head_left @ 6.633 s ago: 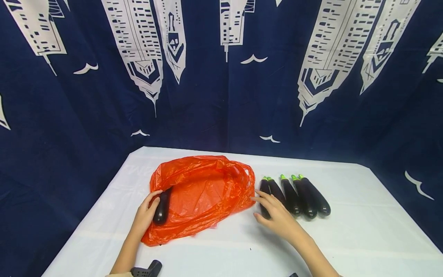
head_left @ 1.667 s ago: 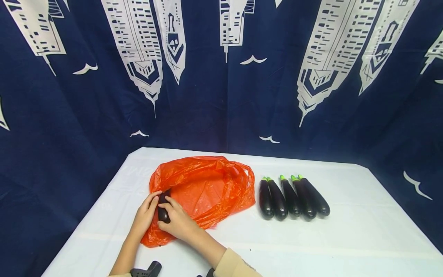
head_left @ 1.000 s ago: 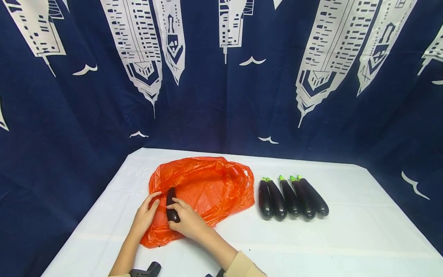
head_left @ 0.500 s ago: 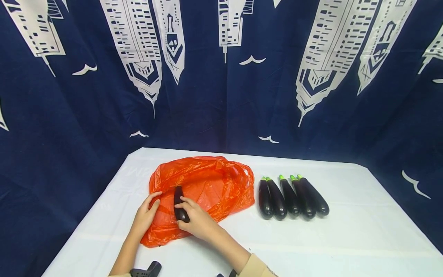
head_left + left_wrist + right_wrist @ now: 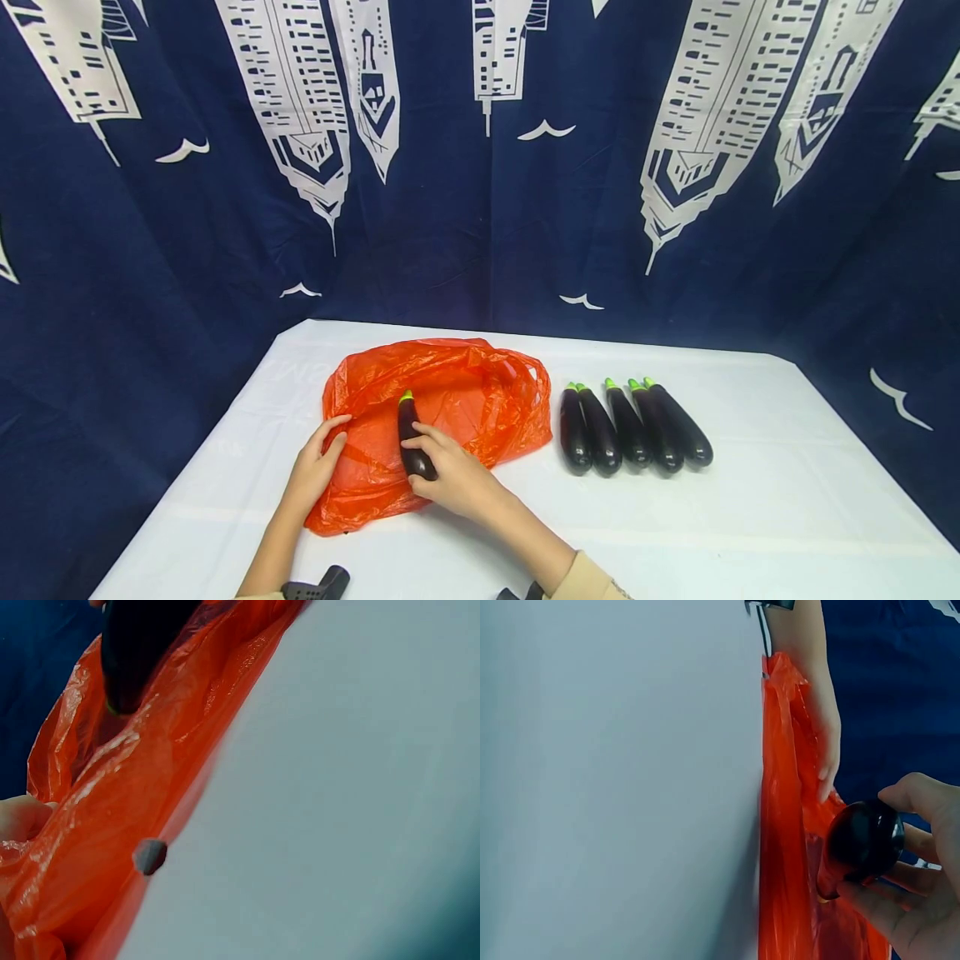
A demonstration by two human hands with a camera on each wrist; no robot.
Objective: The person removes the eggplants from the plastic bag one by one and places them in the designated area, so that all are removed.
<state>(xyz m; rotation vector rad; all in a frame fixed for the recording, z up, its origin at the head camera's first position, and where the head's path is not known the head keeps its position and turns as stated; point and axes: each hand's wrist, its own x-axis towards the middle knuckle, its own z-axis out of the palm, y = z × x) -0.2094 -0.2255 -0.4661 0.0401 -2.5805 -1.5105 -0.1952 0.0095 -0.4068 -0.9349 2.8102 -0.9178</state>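
Note:
An orange-red plastic bag (image 5: 457, 417) lies spread with its mouth gaping on the white table. At its left edge my left hand (image 5: 311, 467) holds the plastic, thumb and fingers spread around the rim. My right hand (image 5: 457, 479) grips a dark eggplant (image 5: 408, 425) with a green stem end, thumb on one side and fingers on the other. In the head view this eggplant overlaps the bag's opening. The right wrist view shows the round, shiny end of the eggplant (image 5: 862, 840) between thumb and fingers. Bag plastic (image 5: 112, 795) hides most of the left hand in the left wrist view.
Several more eggplants (image 5: 633, 429) lie side by side to the right of the bag, green ends pointing away. A white cloth covers the table (image 5: 750, 517). Behind it hangs a navy curtain (image 5: 450, 233) with white building prints.
My right hand came from the bag's right side to the eggplant by my left hand, gripped it and moved it rightward over the bag. My left hand stayed in place.

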